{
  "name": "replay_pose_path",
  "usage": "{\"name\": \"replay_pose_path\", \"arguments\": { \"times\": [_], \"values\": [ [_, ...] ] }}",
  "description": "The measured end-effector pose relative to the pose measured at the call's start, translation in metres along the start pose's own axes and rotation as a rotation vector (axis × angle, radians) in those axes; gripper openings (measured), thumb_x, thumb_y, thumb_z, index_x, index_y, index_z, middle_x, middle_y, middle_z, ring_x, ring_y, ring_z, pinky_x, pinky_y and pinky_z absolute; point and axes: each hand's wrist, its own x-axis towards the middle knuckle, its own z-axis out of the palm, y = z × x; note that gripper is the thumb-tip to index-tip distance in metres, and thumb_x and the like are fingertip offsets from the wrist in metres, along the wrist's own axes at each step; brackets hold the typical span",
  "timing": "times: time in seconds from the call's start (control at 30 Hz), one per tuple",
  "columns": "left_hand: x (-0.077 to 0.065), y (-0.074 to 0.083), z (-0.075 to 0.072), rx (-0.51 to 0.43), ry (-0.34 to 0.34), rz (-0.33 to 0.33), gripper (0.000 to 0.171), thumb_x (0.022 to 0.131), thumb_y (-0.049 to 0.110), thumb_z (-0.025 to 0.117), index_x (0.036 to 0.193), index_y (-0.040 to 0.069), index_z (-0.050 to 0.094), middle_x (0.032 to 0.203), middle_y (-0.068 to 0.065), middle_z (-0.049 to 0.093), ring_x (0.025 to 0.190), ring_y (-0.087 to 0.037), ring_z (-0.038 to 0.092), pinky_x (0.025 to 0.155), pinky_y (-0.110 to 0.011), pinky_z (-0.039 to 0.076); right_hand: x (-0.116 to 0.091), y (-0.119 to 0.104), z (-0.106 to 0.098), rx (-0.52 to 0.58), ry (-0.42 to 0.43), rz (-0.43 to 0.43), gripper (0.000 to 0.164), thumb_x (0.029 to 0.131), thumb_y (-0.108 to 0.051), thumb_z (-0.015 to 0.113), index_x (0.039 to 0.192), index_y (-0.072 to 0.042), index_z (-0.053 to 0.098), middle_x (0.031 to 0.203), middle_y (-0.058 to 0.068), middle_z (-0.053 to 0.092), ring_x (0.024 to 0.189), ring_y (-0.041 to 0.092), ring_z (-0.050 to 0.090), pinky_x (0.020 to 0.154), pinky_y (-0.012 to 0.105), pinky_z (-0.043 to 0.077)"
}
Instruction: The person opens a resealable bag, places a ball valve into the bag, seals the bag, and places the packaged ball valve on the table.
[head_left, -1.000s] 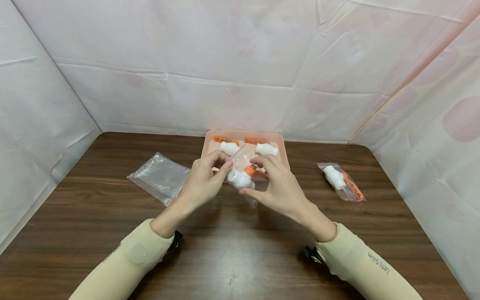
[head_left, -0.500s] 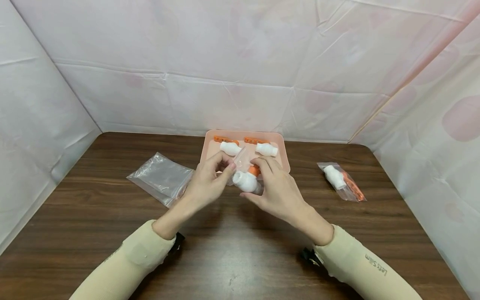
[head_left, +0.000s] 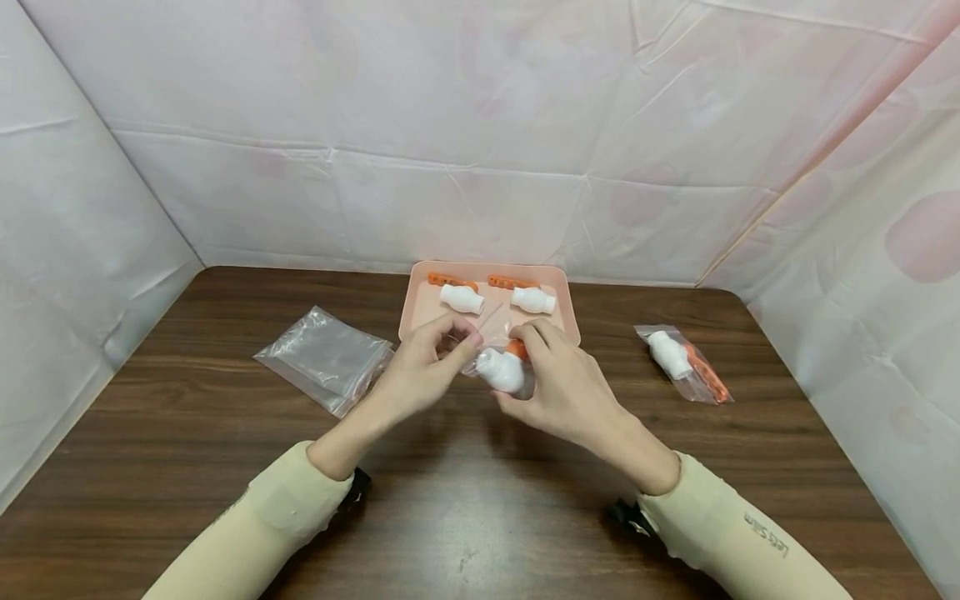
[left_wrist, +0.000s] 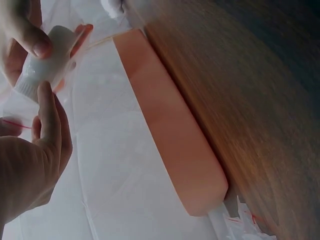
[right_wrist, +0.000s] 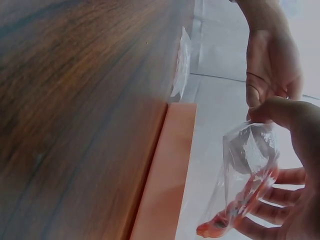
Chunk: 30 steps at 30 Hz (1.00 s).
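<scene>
Well inside the tabletop (head_left: 465,517) side edges, gripping bagged white fitting (head_left: 501,371) with right hand (head_left: 562,379), pinching zip bag (right_wrist: 232,175) with left hand (head_left: 423,362).

The only words that can be read stand on the right sleeve (head_left: 738,554), over the tabletop (head_left: 465,525) toward its near right corner: "Let'sSlim", in small dark lettering (head_left: 767,535). It runs along the forearm, upside down to the head camera, with "Slim" nearer the cuff. The left sleeve (head_left: 262,517) bears faint dark marks along its outer edge, too foreshortened to make out.
</scene>
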Motion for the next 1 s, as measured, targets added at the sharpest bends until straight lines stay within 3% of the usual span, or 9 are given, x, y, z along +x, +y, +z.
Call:
{"name": "replay_pose_path", "arguments": {
  "times": [0.2,0.4,0.6,0.87,1.0],
  "values": [
    [-0.001,0.001,0.0,-0.109,-0.082,-0.08,0.027,0.101,0.029,0.051,0.113,0.007,0.061,0.097,-0.01,0.065,0.076,-0.03,0.069,0.074,-0.04,0.055,-0.004,0.002,-0.005,-0.027,-0.035,0.055,0.053,0.067,-0.042,0.074,0.108,-0.014,0.054,0.104,-0.005,0.051,0.07,0.011,0.049,0.05,0.032,0.045],
    [-0.002,0.0,0.0,-0.152,-0.084,-0.115,0.024,0.102,0.018,0.049,0.116,0.001,0.057,0.096,-0.016,0.061,0.085,-0.034,0.063,0.074,-0.042,0.055,-0.01,0.014,-0.009,-0.049,-0.076,0.135,0.052,0.069,-0.046,0.072,0.107,-0.015,0.056,0.099,-0.005,0.052,0.065,0.012,0.051,0.05,0.031,0.044],
    [-0.005,-0.004,-0.005,-0.003,-0.088,-0.081,0.02,0.1,0.024,0.053,0.111,0.009,0.058,0.097,-0.009,0.06,0.083,-0.019,0.063,0.071,-0.035,0.056,-0.015,0.03,-0.016,-0.089,-0.115,0.24,0.053,0.071,-0.049,0.07,0.108,-0.013,0.057,0.099,-0.001,0.054,0.065,0.016,0.053,0.05,0.033,0.043],
    [-0.009,-0.007,-0.015,0.168,-0.123,-0.014,0.012,0.096,0.027,0.06,0.104,0.017,0.063,0.094,0.006,0.063,0.088,-0.013,0.058,0.075,-0.035,0.048,-0.022,0.057,-0.029,-0.131,-0.189,0.358,0.061,0.074,-0.052,0.069,0.112,-0.005,0.058,0.101,0.007,0.058,0.073,0.022,0.055,0.057,0.037,0.045],
    [-0.009,-0.009,-0.017,0.239,-0.146,0.023,0.007,0.095,0.024,0.062,0.1,0.018,0.064,0.089,0.007,0.062,0.085,-0.012,0.058,0.074,-0.033,0.047,-0.027,0.072,-0.033,-0.136,-0.24,0.429,0.057,0.075,-0.05,0.069,0.107,-0.005,0.056,0.094,0.008,0.055,0.072,0.023,0.052,0.056,0.035,0.041]
  ]
}}
